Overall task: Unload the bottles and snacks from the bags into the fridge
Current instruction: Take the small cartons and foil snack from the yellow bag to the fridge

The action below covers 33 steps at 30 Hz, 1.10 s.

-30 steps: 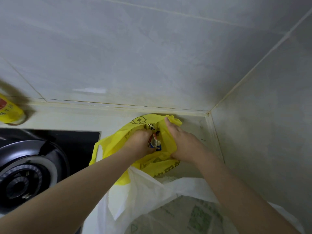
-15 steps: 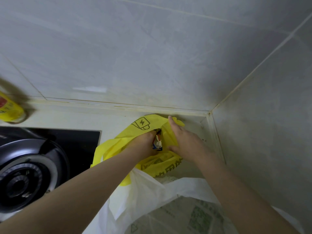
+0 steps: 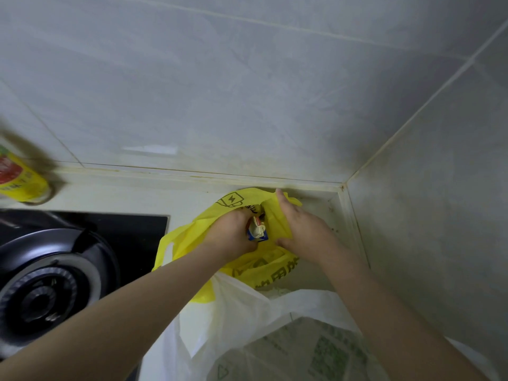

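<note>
Unloading is at the pick step. Stove (image 3: 49, 273) sits far left, clear of the work. Left hand (image 3: 233, 235) is closed on a small snack packet (image 3: 257, 231) inside the yellow bag (image 3: 264, 259); the bag mouth is held apart by the right hand (image 3: 302, 229), fingers pinching the rim. Next, a straight lift-out is probably needed. Room is tight: wall corner behind, white bag (image 3: 247, 325) in front.

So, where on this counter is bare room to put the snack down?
Bare counter lies between the yellow can, the stove and the yellow bag. A narrow strip runs between that bag and the right wall. The near corner is crowded by the white bag.
</note>
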### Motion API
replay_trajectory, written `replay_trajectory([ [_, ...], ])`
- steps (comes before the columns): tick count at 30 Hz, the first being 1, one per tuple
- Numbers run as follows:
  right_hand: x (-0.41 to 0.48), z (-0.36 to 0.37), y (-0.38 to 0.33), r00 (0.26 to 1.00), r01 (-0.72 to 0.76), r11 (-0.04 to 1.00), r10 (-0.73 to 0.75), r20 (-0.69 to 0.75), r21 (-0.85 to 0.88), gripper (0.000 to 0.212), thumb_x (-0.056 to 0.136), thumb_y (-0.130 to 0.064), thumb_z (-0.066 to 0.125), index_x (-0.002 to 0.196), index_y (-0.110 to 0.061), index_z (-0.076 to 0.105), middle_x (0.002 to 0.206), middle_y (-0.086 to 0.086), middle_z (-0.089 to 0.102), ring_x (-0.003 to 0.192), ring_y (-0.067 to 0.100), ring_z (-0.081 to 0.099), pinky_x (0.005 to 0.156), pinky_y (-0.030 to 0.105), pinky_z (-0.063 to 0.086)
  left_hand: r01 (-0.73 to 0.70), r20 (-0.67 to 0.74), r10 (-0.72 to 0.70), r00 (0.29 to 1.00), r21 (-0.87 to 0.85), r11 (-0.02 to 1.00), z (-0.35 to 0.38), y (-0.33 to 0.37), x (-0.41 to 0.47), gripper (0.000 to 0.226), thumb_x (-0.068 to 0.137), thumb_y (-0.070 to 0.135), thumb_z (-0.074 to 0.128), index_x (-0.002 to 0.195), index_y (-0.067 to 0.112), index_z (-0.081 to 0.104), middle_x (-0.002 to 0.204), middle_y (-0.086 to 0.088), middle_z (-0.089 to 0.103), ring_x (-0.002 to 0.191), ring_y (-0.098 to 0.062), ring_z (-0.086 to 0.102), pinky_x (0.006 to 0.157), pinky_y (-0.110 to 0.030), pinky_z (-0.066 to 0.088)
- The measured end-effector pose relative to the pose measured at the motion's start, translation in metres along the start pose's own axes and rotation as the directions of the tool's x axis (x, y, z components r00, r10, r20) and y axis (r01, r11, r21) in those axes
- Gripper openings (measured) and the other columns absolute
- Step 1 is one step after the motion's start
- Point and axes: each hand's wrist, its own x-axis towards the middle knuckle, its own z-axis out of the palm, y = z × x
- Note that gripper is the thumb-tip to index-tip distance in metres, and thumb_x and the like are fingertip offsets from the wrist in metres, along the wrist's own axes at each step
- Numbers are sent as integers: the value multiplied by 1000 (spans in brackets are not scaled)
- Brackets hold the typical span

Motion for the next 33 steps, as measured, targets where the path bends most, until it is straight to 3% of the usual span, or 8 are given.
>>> replay_trajectory([
  [4,-1,-2,-2,1000,-5,1000,5,3,-14,102,85,-32,67,152,-28,-10,155,1,30,119,27,55,88,36,48,-55,-81,52,995,-33,998,-15,1,-14,32,63,21,75,80,22,48,75,6,48,69,-16,45,56,-24,29],
  [8,1,-3,-5,1000,1,1000,-1,0,-26,92,88,-32,63,153,-28,-2,152,3,37,118,27,55,89,35,47,-88,-144,83,986,-23,996,-30,-4,-23,30,64,21,75,88,15,59,77,4,55,72,-19,51,53,-21,31],
  [11,10,-4,-8,997,63,995,-66,-46,-74,77,88,-29,61,151,-22,19,143,5,47,123,27,49,99,36,43,-70,-182,61,981,-42,997,-43,-8,-25,46,63,20,77,105,9,61,89,-3,65,82,-25,60,68,-34,48],
  [15,32,-2,-13,987,149,988,-151,-51,-45,59,87,-26,60,143,-22,41,131,3,55,123,23,47,101,34,41,-43,-195,36,980,-34,998,-53,-13,-25,52,65,20,78,112,7,59,97,-8,66,88,-28,59,76,-39,49],
  [22,64,-2,-15,993,117,993,-118,-24,-28,79,83,-33,68,149,-21,27,148,3,38,134,22,38,106,34,38,30,-199,-31,980,-8,1000,-60,-32,-17,54,66,27,77,113,9,57,94,-8,64,87,-26,58,75,-39,49],
  [27,81,9,-23,998,58,998,-58,24,17,96,76,-37,76,150,-25,16,152,4,29,134,24,38,105,37,40,52,-222,-50,974,2,999,-63,-47,-11,45,66,31,77,102,14,56,85,-3,61,79,-24,55,62,-30,41],
  [33,91,20,-29,998,42,999,-41,-49,3,96,72,-38,77,149,-25,21,146,4,28,123,24,47,91,30,44,74,-221,-69,973,16,997,-65,-57,-11,58,70,31,77,119,10,54,99,-6,64,89,-24,58,75,-34,48],
])
